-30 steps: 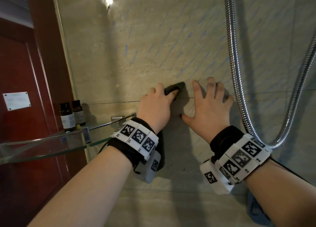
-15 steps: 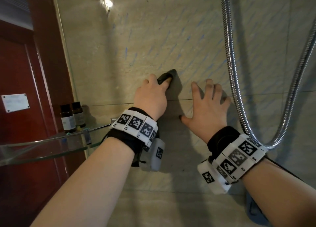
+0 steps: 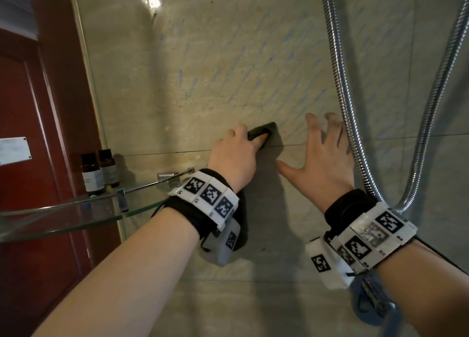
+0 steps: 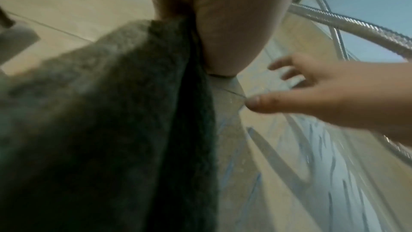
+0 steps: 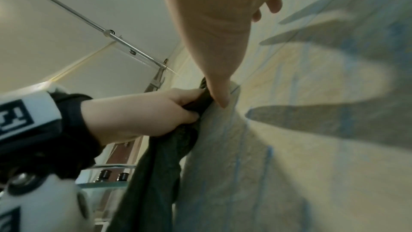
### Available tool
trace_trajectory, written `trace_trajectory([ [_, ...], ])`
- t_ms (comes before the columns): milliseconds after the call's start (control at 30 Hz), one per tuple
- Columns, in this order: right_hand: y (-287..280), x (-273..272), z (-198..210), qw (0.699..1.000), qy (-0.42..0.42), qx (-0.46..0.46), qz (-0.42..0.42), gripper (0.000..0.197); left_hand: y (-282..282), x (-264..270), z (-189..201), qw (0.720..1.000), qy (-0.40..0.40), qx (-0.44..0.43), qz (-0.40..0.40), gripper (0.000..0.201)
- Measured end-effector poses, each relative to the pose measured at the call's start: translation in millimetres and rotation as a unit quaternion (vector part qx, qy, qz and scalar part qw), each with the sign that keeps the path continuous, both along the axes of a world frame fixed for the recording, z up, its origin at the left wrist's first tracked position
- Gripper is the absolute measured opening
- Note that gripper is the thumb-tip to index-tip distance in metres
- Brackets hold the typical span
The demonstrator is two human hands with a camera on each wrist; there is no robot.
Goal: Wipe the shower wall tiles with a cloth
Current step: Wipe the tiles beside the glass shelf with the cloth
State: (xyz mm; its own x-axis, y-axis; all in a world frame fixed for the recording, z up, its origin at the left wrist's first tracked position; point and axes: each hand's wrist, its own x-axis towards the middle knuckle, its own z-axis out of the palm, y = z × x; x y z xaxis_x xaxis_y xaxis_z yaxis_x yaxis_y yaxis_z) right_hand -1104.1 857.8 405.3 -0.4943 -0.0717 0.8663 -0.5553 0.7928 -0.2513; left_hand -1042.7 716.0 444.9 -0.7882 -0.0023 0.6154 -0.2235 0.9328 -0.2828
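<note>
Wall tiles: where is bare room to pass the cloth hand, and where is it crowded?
Bare wall tiles lie above the left hand gripping the cloth, bordered by the door frame and the shower hose. Crowded: rightward, the right hand spread on the tile beside the hose; lower left, the glass shelf with two bottles.

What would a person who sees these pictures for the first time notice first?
Probably the two hands on the beige wall tiles: the left hand grips a dark cloth against the wall, and the right hand lies spread flat beside it. Next, the shiny metal shower hose looping at the right.
</note>
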Motion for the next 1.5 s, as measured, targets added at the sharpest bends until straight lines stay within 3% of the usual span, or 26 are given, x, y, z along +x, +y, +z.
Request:
trace_trajectory([
  [200, 25.7, -13.7, -5.4, 0.998, -0.054, -0.005, -0.01, 0.107, -3.0, 0.8, 16.0, 0.99, 0.082, 0.113, 0.01, 0.057],
  [467, 33.3, -27.2, -6.5, 0.997, -0.056, 0.029, -0.041, 0.107, 22.9, -7.2, -13.6, 1.0, 0.006, -0.006, -0.015, 0.048],
  [633, 33.9, -26.9, -6.4, 0.998, -0.045, 0.03, -0.04, 0.106, 2.5, -3.4, 1.1, 0.993, 0.086, 0.074, 0.022, 0.052],
  [767, 33.9, -27.6, -5.7, 0.998, -0.044, 0.03, -0.037, 0.106, 21.0, -9.7, -20.6, 0.999, 0.019, 0.018, -0.031, 0.052],
  [933, 35.3, -28.5, -6.3, 0.998, -0.044, 0.034, -0.038, 0.107, 1.2, -8.0, -4.0, 0.994, 0.088, 0.065, 0.018, 0.055],
  [1067, 33.9, -29.5, -6.7, 0.997, -0.045, 0.033, -0.044, 0.107, 13.5, -8.5, -19.0, 0.999, 0.033, -0.004, -0.028, 0.055],
  [1200, 33.4, -28.8, -6.8, 0.998, -0.04, 0.031, -0.038, 0.107, 8.1, -8.3, -9.5, 0.997, 0.072, 0.036, 0.003, 0.055],
  [1333, 34.5, -29.0, -5.7, 0.998, -0.034, 0.033, -0.046, 0.107, 25.7, -12.3, -22.8, 0.999, 0.01, -0.017, -0.05, 0.051],
  [1500, 34.9, -30.6, -6.2, 0.998, -0.037, 0.04, -0.043, 0.107, 21.6, -9.4, -18.0, 0.999, 0.031, 0.014, -0.027, 0.052],
])
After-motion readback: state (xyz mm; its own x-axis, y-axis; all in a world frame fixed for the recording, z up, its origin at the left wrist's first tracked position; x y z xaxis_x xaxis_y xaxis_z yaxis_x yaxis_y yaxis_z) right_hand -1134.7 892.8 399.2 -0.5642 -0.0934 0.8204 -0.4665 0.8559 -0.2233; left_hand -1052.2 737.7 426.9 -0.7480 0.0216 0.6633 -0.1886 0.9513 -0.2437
